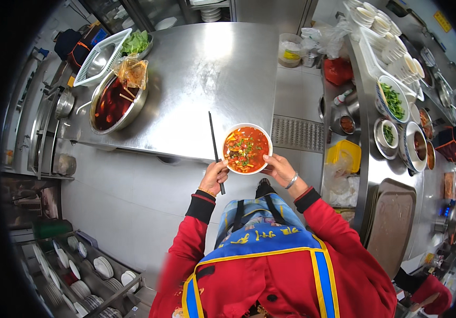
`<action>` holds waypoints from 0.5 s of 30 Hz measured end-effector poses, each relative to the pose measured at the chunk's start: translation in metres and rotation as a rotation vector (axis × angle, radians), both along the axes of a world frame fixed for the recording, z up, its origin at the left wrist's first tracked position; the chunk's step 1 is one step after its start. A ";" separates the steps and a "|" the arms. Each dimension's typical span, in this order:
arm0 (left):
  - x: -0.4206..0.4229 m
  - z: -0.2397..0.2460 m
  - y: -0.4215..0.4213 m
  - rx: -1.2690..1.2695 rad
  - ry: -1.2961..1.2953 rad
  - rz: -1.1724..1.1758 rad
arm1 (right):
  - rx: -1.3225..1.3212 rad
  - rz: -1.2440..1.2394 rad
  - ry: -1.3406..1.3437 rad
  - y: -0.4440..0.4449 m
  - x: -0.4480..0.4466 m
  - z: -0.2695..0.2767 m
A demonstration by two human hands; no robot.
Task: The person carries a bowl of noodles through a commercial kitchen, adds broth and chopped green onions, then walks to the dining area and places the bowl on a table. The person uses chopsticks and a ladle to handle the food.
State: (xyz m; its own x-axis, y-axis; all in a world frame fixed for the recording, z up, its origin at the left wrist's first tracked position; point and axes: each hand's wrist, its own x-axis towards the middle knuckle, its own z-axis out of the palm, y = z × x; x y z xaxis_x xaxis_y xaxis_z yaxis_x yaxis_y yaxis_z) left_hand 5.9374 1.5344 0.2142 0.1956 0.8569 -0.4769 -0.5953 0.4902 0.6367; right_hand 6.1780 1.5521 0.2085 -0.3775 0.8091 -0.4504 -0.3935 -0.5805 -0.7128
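A white bowl [247, 148] of red soup, topped with chopped green herbs, is held between my two hands near the corner of a steel table [180, 99]. My left hand [214, 177] grips its left rim and also holds a pair of black chopsticks [214, 139], which point away from me. On the bowl's lower right side, my right hand [281, 171] has its thumb at the rim; its other fingers are partly hidden. A large steel pot [142, 105] of dark red liquid stands at the table's left, with wooden sticks and a plastic bag at its edge.
Leafy greens [135, 42] and a white plastic basket [126, 35] are behind the pot. Along the right counter are a brown tray [393, 218], bowls of chopped greens [392, 97] and stacked white bowls [404, 65]. A plate rack [132, 296] stands lower left. Other people are at the far right.
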 end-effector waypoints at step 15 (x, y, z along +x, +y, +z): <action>-0.012 -0.022 0.056 -0.115 0.329 -0.037 | 0.012 0.111 -0.307 0.072 0.003 -0.042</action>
State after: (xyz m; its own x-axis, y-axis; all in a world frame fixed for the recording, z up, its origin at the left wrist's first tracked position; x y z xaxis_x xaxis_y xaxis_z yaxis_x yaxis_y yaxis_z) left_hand 5.9253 1.5909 0.1918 0.0456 0.7893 -0.6123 -0.3480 0.5870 0.7309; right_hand 6.1806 1.6245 0.1665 -0.3123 0.7765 -0.5473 -0.0940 -0.5985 -0.7956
